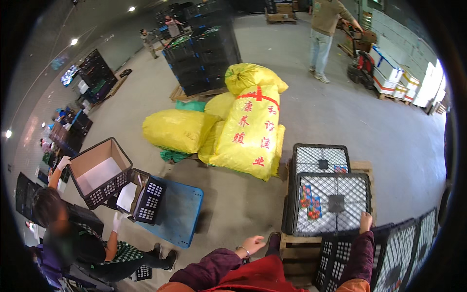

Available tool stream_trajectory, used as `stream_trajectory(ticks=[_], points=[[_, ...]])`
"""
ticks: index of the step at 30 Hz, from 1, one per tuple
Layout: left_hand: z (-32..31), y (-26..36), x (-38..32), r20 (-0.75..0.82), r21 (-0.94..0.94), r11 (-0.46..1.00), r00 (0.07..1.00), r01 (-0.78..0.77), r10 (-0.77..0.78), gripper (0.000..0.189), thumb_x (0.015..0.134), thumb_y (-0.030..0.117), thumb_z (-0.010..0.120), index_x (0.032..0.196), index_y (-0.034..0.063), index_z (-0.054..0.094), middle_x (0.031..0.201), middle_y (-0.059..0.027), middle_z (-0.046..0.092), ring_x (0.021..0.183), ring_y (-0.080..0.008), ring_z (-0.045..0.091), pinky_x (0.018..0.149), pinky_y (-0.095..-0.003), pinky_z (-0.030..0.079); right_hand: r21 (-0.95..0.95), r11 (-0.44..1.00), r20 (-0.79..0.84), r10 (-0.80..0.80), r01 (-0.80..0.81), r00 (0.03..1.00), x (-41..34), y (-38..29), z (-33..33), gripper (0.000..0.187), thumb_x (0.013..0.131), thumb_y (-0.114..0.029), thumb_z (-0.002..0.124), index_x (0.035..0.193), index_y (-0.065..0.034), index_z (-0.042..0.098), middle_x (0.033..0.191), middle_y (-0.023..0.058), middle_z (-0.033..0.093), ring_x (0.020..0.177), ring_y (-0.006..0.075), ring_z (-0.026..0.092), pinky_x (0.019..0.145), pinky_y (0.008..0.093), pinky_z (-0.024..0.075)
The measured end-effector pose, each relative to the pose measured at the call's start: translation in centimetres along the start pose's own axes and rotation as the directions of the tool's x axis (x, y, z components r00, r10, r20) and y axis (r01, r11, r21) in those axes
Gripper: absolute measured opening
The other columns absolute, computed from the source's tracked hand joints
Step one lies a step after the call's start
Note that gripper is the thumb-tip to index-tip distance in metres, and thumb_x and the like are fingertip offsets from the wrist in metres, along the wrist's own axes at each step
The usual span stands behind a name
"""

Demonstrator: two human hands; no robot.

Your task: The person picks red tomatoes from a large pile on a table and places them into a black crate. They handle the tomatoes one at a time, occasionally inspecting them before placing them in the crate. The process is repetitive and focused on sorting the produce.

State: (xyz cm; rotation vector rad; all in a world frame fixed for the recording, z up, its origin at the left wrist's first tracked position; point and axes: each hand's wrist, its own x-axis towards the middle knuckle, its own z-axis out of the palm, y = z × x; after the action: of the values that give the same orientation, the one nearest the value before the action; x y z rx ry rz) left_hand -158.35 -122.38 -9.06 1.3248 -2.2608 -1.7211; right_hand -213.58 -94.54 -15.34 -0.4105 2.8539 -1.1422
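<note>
My right hand (366, 221) has its fingers curled over the front right corner of a black plastic crate (335, 177). Through the crate's lattice top, white lining and small printed pictures show. That crate rests on a wooden pallet (297, 252), close to a second black crate (321, 148). My left hand (253, 245) hangs in front of my red apron (251, 275), left of the pallet. It holds nothing, and its fingers are loosely bent and apart. A bracelet circles that wrist.
More black crates (397, 252) stand at right. Yellow woven sacks (244, 135) are heaped ahead. A gloved co-worker (80, 241) grips a lined crate (100, 171) by a blue platform (178, 211). Another person (323, 36) stands beside a pallet jack (361, 69).
</note>
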Motion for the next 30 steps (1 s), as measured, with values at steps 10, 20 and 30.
stream_trajectory(ticks=[10,20,30], points=[[9.6,0.9,18.3,-0.150,0.070,0.998,0.989,0.004,0.007,0.077,0.078,0.041,0.071,0.136,-0.0014,0.043,0.118,-0.0223,0.062,0.105,-0.0297,0.062,0.092,-0.0390,0.048,-0.443,0.868,0.023,0.262,-0.225,0.965,11.8,6.2,5.0,0.061,0.094,-0.045,0.050,0.126,0.0071,0.050,0.118,0.0314,0.057,0.109,0.0439,0.056,0.095,0.0472,0.0435],[10.6,6.3,23.6,-0.076,-0.137,0.962,0.966,0.235,-0.246,0.045,0.069,0.030,0.074,0.095,-0.0033,0.057,0.086,-0.0197,0.066,0.081,-0.0323,0.064,0.073,-0.0410,0.050,-0.246,0.963,0.041,0.122,-0.108,0.992,14.3,6.5,2.8,0.069,0.088,-0.057,0.056,0.076,0.0097,0.062,0.072,0.0279,0.060,0.070,0.0387,0.057,0.069,0.0456,0.0436],[8.9,7.9,24.1,-0.087,-0.032,0.982,0.978,0.186,-0.188,0.045,0.068,0.030,0.075,0.090,-0.0038,0.056,0.086,-0.0233,0.064,0.082,-0.0377,0.063,0.074,-0.0431,0.049,-0.275,0.955,0.209,0.169,-0.108,0.963,16.4,8.5,2.8,0.079,0.089,-0.064,0.050,0.070,0.0114,0.059,0.057,0.0129,0.051,0.060,0.0218,0.046,0.060,0.0419,0.0400]])
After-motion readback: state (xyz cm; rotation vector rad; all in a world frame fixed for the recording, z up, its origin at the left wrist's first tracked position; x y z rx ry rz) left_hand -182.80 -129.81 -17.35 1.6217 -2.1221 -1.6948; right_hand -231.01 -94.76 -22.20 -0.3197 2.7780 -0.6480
